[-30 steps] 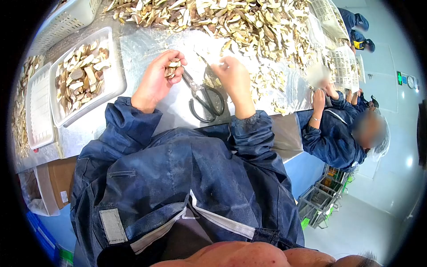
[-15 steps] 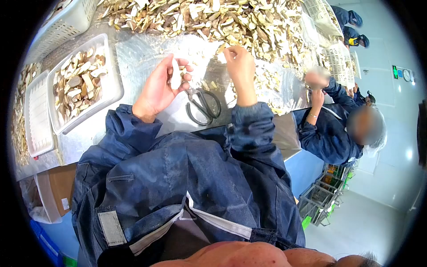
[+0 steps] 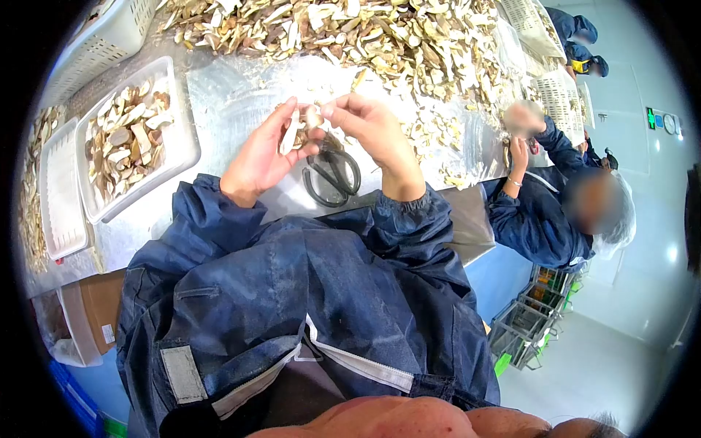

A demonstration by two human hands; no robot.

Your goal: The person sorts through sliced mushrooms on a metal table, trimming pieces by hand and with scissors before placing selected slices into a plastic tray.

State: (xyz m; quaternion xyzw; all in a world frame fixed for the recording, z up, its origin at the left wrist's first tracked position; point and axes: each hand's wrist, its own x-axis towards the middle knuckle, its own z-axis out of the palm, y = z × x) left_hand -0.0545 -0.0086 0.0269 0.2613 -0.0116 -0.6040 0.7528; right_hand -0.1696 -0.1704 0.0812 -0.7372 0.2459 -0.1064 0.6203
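Above the metal table, my left hand (image 3: 259,157) is closed around pale mushroom slices, with one long white slice (image 3: 290,135) sticking up along its fingers. My right hand (image 3: 372,135) has thumb and forefinger pinched at a small mushroom slice (image 3: 313,117), right beside the left fingertips. Just below the hands lie scissors with black loop handles (image 3: 355,171); their blades are hidden behind my left fingers. A big heap of dried mushroom slices (image 3: 394,36) spreads over the table beyond both hands.
Left of me stand a white tray (image 3: 191,139) of mushroom pieces, a shallow white tray (image 3: 64,190) and a perforated white basket (image 3: 109,55). At the right a co-worker (image 3: 540,219) in dark blue works at the same table. More baskets (image 3: 558,102) line the far right edge.
My right hand has moved left and down from over the heap's near edge to meet my left hand. The left hand stays nearly in place with its slices.
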